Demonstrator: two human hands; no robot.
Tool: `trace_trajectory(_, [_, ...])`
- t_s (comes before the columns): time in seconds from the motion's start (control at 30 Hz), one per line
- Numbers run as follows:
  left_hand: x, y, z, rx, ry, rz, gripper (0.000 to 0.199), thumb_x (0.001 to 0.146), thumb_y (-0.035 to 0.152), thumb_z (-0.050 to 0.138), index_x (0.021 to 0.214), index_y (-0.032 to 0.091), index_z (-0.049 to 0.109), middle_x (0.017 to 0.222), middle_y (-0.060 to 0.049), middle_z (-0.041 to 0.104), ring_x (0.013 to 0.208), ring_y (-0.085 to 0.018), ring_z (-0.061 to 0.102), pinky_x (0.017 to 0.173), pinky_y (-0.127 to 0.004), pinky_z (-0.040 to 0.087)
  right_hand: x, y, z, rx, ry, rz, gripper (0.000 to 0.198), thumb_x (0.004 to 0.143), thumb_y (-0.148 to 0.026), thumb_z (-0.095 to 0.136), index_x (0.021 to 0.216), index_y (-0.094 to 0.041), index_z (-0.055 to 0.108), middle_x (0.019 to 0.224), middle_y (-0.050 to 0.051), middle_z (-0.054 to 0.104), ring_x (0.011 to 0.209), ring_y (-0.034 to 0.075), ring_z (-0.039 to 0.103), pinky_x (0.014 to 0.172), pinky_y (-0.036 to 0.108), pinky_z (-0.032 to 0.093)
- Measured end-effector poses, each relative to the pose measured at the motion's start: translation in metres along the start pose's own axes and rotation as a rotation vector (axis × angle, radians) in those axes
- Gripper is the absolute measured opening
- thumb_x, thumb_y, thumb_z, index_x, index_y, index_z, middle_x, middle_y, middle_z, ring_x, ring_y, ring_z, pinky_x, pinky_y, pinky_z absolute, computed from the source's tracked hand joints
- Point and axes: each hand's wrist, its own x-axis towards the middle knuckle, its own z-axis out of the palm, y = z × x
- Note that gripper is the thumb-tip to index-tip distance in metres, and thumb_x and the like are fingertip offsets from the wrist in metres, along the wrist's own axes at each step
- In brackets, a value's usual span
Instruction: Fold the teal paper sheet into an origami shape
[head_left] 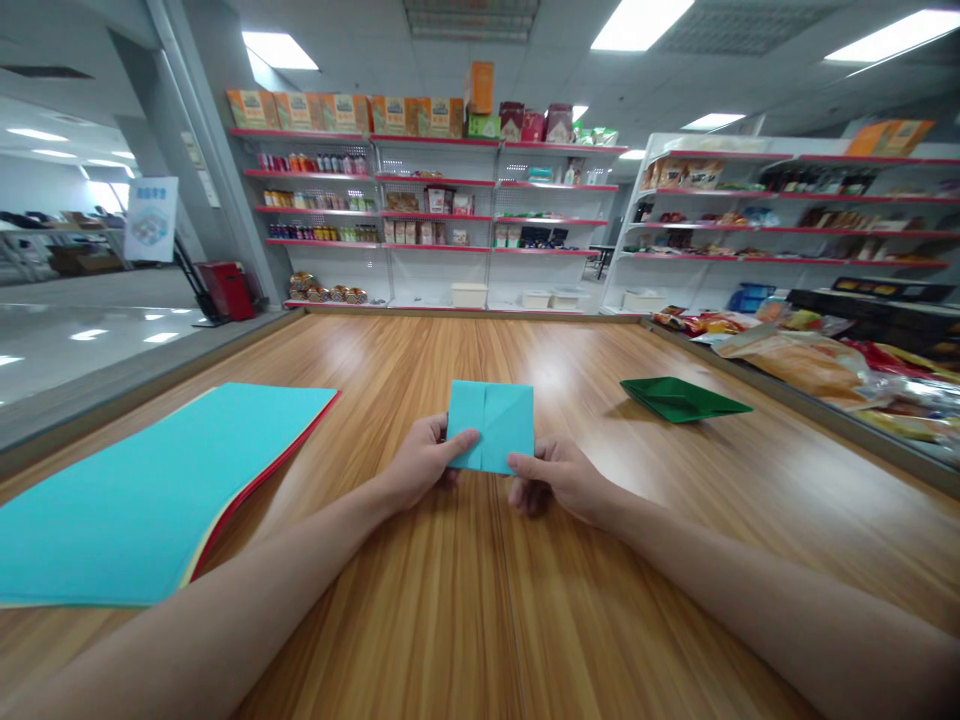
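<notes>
A folded sheet of light blue paper (pixel 499 425), roughly square with crease lines and a flap edge on its left part, is held up over the middle of the table. My left hand (pixel 424 462) grips its left edge, thumb on the front and fingers behind. At the lower right corner, my right hand (pixel 559 475) pinches the paper between thumb and curled fingers. The fingers behind the paper are partly hidden. To the right, a folded dark green paper piece (pixel 682 399) with pointed ends rests on the table.
A stack of coloured paper sheets (pixel 165 490), light blue on top with red and yellow edges below, lies at left on the wooden table (pixel 450 600). Packaged snacks (pixel 810 365) line the right side beyond the table's rim. Stocked shelves (pixel 435 180) stand behind.
</notes>
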Motion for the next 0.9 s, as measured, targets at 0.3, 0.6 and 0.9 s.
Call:
trace_trajectory(0.3, [-0.003,0.004,0.005,0.067,-0.101,-0.013,0.037,0.076,0.042,0.066,0.092,0.011,0.053,0.073,-0.006,0.064,0.054,-0.018,0.064,0.046,-0.03,0.055,-0.003,-0.002,0.008,-0.08,0.127,-0.017,0.047,0.073,-0.054,0.063,0.061,-0.009,0.065,0.055,0.008,0.064,0.043,0.013,0.056,0.041,0.023,0.043])
trace_trajectory(0.6, [-0.009,0.009,0.009,0.156,-0.155,-0.044,0.039,0.08,0.05,0.059,0.09,0.012,0.057,0.057,0.002,0.054,0.035,-0.009,0.051,0.027,-0.018,0.042,-0.001,0.008,0.002,-0.069,0.27,-0.135,0.039,0.077,-0.05,0.063,0.068,-0.012,0.061,0.058,0.001,0.054,0.05,0.011,0.047,0.046,0.023,0.036])
trace_trajectory(0.9, [-0.008,0.01,0.008,0.396,-0.075,-0.112,0.046,0.081,0.059,0.052,0.062,0.017,0.047,0.041,0.007,0.041,0.025,-0.006,0.036,0.023,-0.017,0.024,-0.001,0.005,-0.002,0.001,0.076,-0.047,0.043,0.069,-0.052,0.069,0.065,-0.01,0.06,0.059,0.002,0.054,0.052,0.01,0.045,0.051,0.023,0.036])
